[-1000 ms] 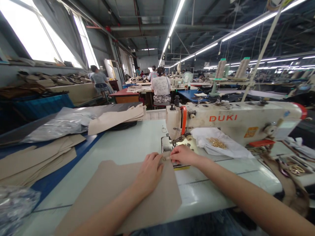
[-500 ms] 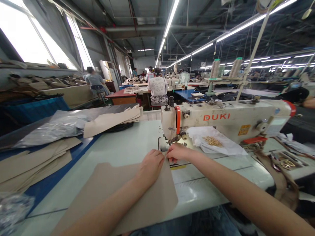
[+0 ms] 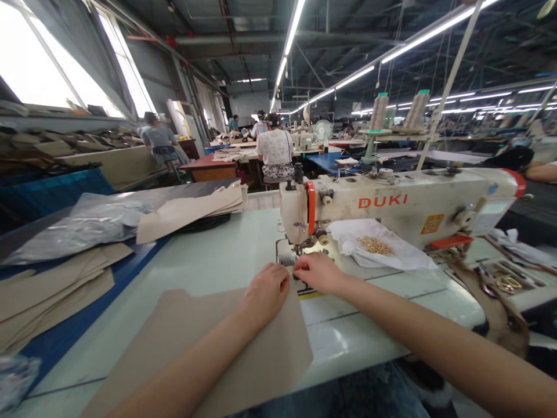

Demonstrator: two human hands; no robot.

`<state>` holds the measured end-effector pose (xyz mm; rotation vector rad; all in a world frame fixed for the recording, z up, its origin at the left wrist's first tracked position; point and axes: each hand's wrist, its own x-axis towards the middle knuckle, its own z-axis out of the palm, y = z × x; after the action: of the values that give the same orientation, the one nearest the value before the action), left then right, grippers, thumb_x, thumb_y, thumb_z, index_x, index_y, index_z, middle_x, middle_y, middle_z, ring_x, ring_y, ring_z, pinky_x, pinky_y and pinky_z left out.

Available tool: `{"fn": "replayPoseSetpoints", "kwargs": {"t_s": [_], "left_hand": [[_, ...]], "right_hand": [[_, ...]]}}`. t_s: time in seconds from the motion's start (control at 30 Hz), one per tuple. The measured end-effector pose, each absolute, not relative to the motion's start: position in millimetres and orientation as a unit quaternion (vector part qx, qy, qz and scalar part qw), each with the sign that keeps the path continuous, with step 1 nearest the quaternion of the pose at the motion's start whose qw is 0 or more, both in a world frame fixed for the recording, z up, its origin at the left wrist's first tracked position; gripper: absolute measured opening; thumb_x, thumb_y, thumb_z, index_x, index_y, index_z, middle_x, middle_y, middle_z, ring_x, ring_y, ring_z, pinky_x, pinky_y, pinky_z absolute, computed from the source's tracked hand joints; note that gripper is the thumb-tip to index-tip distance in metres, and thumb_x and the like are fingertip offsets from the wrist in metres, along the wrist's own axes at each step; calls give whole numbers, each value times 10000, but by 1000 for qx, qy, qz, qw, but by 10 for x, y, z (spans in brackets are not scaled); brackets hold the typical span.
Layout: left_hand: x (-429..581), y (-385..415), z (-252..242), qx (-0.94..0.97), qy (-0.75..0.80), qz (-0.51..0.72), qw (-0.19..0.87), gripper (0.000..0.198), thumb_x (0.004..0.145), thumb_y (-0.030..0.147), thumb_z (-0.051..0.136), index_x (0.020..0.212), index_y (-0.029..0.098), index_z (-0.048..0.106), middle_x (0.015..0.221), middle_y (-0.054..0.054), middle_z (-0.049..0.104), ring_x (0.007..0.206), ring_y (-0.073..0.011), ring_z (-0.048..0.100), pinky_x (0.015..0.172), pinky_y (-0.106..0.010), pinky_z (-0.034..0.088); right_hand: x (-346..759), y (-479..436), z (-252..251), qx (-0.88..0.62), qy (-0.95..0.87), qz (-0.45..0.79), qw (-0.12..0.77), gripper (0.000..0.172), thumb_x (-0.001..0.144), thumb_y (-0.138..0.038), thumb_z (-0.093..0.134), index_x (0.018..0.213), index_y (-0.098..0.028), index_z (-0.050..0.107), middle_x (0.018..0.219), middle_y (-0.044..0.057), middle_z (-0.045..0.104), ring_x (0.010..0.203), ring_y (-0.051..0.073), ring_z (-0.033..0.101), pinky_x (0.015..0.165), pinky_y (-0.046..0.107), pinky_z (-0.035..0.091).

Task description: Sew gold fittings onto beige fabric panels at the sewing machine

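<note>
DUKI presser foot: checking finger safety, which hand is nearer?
Right. The right hand is just in front of the presser foot, fingertips close to it; the left hand rests farther back and left, on the beige panel.

The sewing table (image 3: 217, 244) bears a DUKI machine (image 3: 391, 200) and tan panel (image 3: 278, 348).

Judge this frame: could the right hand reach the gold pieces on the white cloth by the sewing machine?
Probably yes. The right hand sits at the tan sheet's edge, by the DUKI sewing machine's needle. Only bare table top seems to separate it from the white cloth and gold pieces.
</note>
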<state>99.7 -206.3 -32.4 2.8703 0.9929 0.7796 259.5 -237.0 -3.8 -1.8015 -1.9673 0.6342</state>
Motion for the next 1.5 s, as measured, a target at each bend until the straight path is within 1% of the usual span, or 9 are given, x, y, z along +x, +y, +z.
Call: {"fn": "replayPoseSetpoints", "kwargs": {"t_s": [0.1,0.23,0.3,0.67,0.8,1.07,1.17,1.3,1.5], "left_hand": [[992,-2071,-319,913,321,252,7,174,770,66,475,668,184,551,720,-23,612,749,-174,557,717,-284,461],[994,-2096,-289,912,323,254,10,178,759,65,478,646,188,541,706,-23,611,743,-176,559,698,-285,465],[993,-2100,-288,911,319,260,14,178,759,64,477,651,188,541,717,-23,616,747,-174,560,699,-285,467],[977,-2049,-324,914,312,255,46,167,768,71,479,666,187,542,734,-21,614,761,-167,551,718,-281,458],[977,-2050,-304,916,311,248,42,162,774,74,483,676,187,543,737,-22,616,755,-172,549,723,-290,457],[972,-2047,-301,918,309,244,42,157,794,82,483,689,183,542,749,-23,615,772,-174,548,733,-289,452],[957,-2038,-304,921,304,240,44,141,802,92,480,723,185,552,772,-23,617,789,-173,550,742,-289,453],[955,-2039,-296,920,308,239,46,151,804,101,476,704,187,548,740,-18,610,757,-165,550,718,-283,457],[968,-2032,-325,920,302,248,25,161,821,130,479,685,188,543,723,-19,616,731,-165,553,692,-289,457]], "right_hand": [[2664,-2522,-101,-598,-761,138,209,184,836,-179,511,851,-215,691,915,43,668,910,184,577,790,267,394],[2718,-2592,-215,-514,-838,-12,184,196,879,-181,479,847,-211,670,848,43,621,830,175,534,729,263,391],[2723,-2585,-249,-504,-845,-36,175,188,884,-180,475,838,-204,656,832,40,604,814,176,517,712,263,390],[2719,-2548,-262,-482,-858,-45,173,181,890,-186,486,858,-181,665,810,39,603,810,174,519,699,260,402],[2808,-2598,-199,-437,-886,-65,139,179,891,-181,487,934,-182,660,859,44,620,838,177,530,756,279,416],[2922,-2939,-76,-323,-937,-103,79,211,926,-181,438,1079,-160,581,990,67,622,996,184,503,883,325,401],[2822,-2899,-117,-333,-931,-107,106,192,931,-210,427,1000,-170,602,1001,58,623,997,181,509,903,334,396],[2705,-2774,-176,-375,-905,-106,170,190,902,-259,463,836,-154,607,855,58,632,899,187,540,859,315,431],[2666,-2694,-260,-344,-923,-72,158,150,894,-171,466,908,-157,615,911,52,664,885,165,573,860,288,443]]}}
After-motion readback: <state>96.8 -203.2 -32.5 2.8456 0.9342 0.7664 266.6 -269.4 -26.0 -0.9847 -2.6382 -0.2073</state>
